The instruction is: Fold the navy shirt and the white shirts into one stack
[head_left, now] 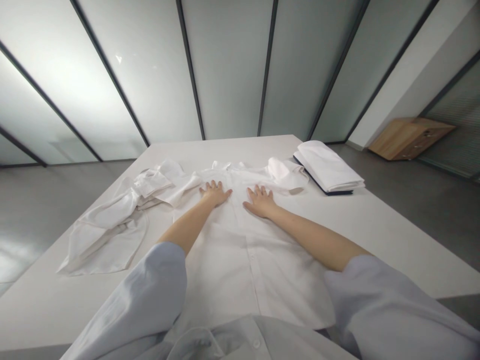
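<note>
A white short-sleeved shirt (pixel 225 255) lies spread out on the table, its button front up and its collar at the far end. My left hand (pixel 215 194) rests flat on the shirt's upper left part, fingers spread. On the other side of the button strip, my right hand (pixel 260 201) presses flat on the fabric, fingers apart too. Neither hand grips anything. Slight wrinkles show in the cloth around both hands. The shirt's right sleeve (pixel 287 172) stands up in loose folds.
Crumpled white garments (pixel 108 230) lie along the left of the white table (pixel 375 235). At the back right, folded white clothes (pixel 326 165) are stacked on a dark flat board or cloth. Beyond are frosted glass panels and a wooden cabinet (pixel 407 137).
</note>
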The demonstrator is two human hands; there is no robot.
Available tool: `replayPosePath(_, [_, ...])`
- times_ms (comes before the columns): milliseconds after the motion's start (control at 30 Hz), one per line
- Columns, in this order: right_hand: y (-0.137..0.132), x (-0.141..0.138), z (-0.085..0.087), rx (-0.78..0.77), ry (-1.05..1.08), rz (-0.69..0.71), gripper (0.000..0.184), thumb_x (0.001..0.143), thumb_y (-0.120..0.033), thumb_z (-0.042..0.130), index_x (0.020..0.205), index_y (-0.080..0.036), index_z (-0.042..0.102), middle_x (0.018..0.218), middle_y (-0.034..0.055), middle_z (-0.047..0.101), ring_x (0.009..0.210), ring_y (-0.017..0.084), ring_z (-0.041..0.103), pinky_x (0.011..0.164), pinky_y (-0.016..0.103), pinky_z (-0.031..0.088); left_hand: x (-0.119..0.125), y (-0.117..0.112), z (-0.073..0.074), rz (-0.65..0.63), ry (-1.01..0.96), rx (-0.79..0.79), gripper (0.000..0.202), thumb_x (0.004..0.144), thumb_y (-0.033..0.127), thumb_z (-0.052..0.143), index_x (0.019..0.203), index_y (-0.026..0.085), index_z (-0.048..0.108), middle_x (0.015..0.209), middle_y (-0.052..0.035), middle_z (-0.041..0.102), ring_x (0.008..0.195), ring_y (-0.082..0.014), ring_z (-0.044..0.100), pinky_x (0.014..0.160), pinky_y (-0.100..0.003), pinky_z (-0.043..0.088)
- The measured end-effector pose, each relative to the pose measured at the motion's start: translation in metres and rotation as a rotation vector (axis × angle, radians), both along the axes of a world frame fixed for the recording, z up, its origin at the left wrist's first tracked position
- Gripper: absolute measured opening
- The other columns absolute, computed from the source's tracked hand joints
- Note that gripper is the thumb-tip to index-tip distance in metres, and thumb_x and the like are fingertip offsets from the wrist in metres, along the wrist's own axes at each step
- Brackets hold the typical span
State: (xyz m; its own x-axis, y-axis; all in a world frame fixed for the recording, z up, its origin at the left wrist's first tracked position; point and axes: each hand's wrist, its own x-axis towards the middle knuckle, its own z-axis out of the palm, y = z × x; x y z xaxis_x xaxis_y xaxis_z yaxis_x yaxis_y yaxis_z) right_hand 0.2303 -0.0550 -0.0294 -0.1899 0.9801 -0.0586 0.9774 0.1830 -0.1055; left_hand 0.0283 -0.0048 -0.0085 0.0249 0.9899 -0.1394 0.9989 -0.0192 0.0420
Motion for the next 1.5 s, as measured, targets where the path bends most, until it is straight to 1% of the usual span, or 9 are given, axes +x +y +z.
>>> replayPosePath(233, [0.064, -0.002, 0.003, -0.021, 0.031, -0.06, 0.084, 0.089, -0.074, 0.027, 0.154, -0.021, 0.027, 0.161, 0.019, 0.014, 0.146, 0.041, 0.012, 0.11, 0.064, 0.011, -0.01, 0.004, 0.0, -0.11, -0.035, 0.194, 0.06, 0.091, 0.055, 0.037, 0.141, 0.022, 0.042, 0.151, -0.014, 0.041, 0.14, -0.03, 0.033, 0.11, -0.048, 0.029])
replayPosePath(400, [0.085, -0.005, 0.006, 0.024, 0.044, -0.053, 0.077, 0.091, -0.07, 0.026, 0.151, -0.021, 0.033, 0.16, 0.0188, 0.02, 0.145, 0.04, 0.016, 0.11, 0.063, 0.014, -0.001, -0.009, -0.002, -0.047, 0.017, 0.173, 0.063, 0.091, 0.06, 0.03, 0.139, 0.022, 0.046, 0.144, -0.0179, 0.048, 0.132, -0.0365, 0.041, 0.103, -0.058, 0.033])
replayPosePath(500, [0.087, -0.003, 0.006, 0.022, 0.043, -0.056, 0.076, 0.092, -0.068, 0.028, 0.151, -0.021, 0.033, 0.159, 0.0187, 0.021, 0.145, 0.04, 0.017, 0.111, 0.062, 0.015, 0.001, -0.006, -0.008, 0.008, 0.004, 0.087, 0.074, 0.088, 0.069, 0.025, 0.145, 0.023, 0.041, 0.154, -0.0188, 0.035, 0.139, -0.0412, 0.032, 0.103, -0.066, 0.03])
replayPosePath(633, [0.08, 0.002, 0.005, 0.002, 0.032, -0.045, 0.076, 0.092, -0.068, 0.029, 0.152, -0.021, 0.03, 0.16, 0.0172, 0.019, 0.146, 0.038, 0.016, 0.112, 0.06, 0.014, -0.007, 0.006, -0.011, -0.009, -0.014, 0.059, 0.087, 0.083, 0.076, 0.023, 0.151, 0.023, 0.03, 0.161, -0.0165, 0.018, 0.146, -0.0403, 0.017, 0.109, -0.066, 0.022])
replayPosePath(833, [0.067, 0.005, 0.004, -0.002, 0.018, -0.079, 0.078, 0.092, -0.068, 0.029, 0.153, -0.02, 0.028, 0.161, 0.0172, 0.016, 0.146, 0.038, 0.014, 0.113, 0.059, 0.014, -0.02, 0.018, -0.007, -0.077, -0.039, 0.03, 0.08, 0.088, 0.071, 0.016, 0.152, 0.026, 0.028, 0.162, -0.0118, 0.017, 0.147, -0.036, 0.016, 0.113, -0.062, 0.017])
replayPosePath(1000, [0.067, 0.004, 0.005, 0.005, 0.034, -0.076, 0.077, 0.092, -0.067, 0.032, 0.152, -0.019, 0.03, 0.16, 0.0185, 0.018, 0.146, 0.038, 0.016, 0.113, 0.056, 0.014, -0.019, 0.011, -0.008, -0.088, 0.001, 0.057, 0.08, 0.089, 0.07, 0.021, 0.153, 0.022, 0.025, 0.162, -0.0139, 0.015, 0.148, -0.0357, 0.014, 0.114, -0.06, 0.017])
replayPosePath(1133, [0.065, 0.004, 0.004, 0.051, 0.058, -0.065, 0.071, 0.092, -0.063, 0.038, 0.146, -0.018, 0.04, 0.158, 0.0188, 0.026, 0.143, 0.038, 0.023, 0.111, 0.054, 0.019, -0.019, -0.001, -0.007, -0.09, 0.013, 0.165, 0.076, 0.091, 0.063, 0.028, 0.151, 0.016, 0.03, 0.158, -0.0184, 0.025, 0.144, -0.0365, 0.024, 0.111, -0.057, 0.024])
replayPosePath(1300, [0.065, 0.01, -0.001, 0.259, 0.201, -0.046, 0.039, 0.09, -0.042, 0.049, 0.117, -0.017, 0.063, 0.131, 0.0153, 0.059, 0.125, 0.03, 0.049, 0.103, 0.041, 0.034, -0.022, -0.008, -0.006, -0.102, -0.035, 0.314, 0.044, 0.093, 0.04, 0.038, 0.122, 0.017, 0.06, 0.127, -0.0148, 0.059, 0.12, -0.0284, 0.053, 0.1, -0.041, 0.04])
replayPosePath(1500, [0.075, 0.043, 0.001, 0.477, 0.608, -0.405, 0.028, 0.087, -0.024, 0.04, 0.102, -0.016, 0.063, 0.093, 0.0099, 0.069, 0.091, 0.023, 0.063, 0.08, 0.031, 0.045, -0.026, -0.009, -0.006, -0.109, -0.061, 0.317, 0.034, 0.09, 0.036, 0.044, 0.107, 0.017, 0.067, 0.113, -0.0124, 0.065, 0.106, -0.0247, 0.06, 0.086, -0.032, 0.046])
